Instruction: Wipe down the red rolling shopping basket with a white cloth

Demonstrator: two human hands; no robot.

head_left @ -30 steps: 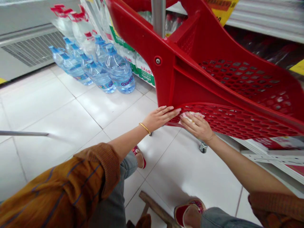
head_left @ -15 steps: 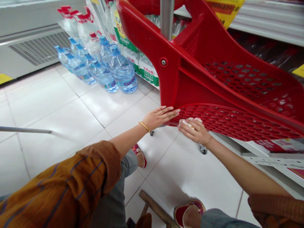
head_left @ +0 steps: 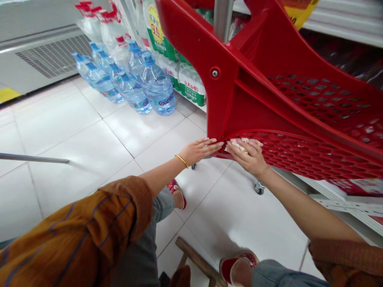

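Right now the left hand [head_left: 199,150] lies flat, its fingers [head_left: 211,143] straight and close together, the tips touching the lower corner of the red cart [head_left: 239,99] where the solid side meets the mesh panel [head_left: 305,157]. Just to the right of those fingertips, the right hand [head_left: 249,159] presses a small pale cloth [head_left: 243,142] against the near end of the mesh. Its fingers are curled over the cloth, which shows only as a crumpled edge above the knuckles. The cloth is under the right fingers and a narrow gap away from the left ones, so the right hand is the nearer. From the right fingers the mesh panel runs lengthwise off to the right, dipping slightly. Below the right wrist a small wheel [head_left: 259,187] rests on the tiled floor [head_left: 89,135]. Well beyond the left fingers, up and to the left, big water bottles [head_left: 155,85] stand on the floor. A thin gold bangle [head_left: 182,160] circles the left wrist.
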